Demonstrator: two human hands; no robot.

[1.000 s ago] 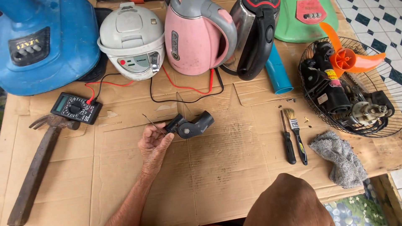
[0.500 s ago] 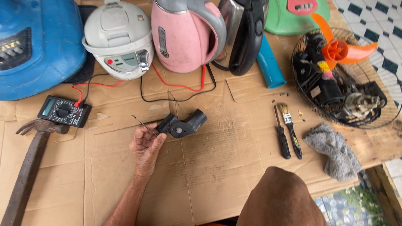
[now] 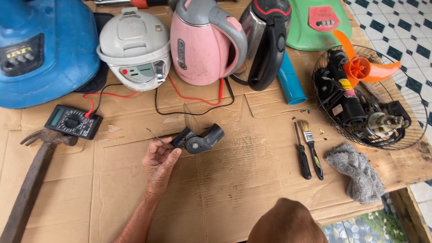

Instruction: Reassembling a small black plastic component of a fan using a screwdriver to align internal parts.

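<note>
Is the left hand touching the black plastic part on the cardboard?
Touching: the head view shows the left hand with fingers against the black plastic part.

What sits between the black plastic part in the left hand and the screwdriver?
Head view: only bare cardboard between the black plastic part and the screwdriver.

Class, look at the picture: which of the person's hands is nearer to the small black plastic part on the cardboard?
Left. The left hand grips one end of the black plastic part. The right hand isn't visible; only what seems to be that arm shows at the bottom edge, well below the part.

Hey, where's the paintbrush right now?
The paintbrush lies on the cardboard right of centre, beside the screwdriver, between the fan cage and the grey rag.
</note>
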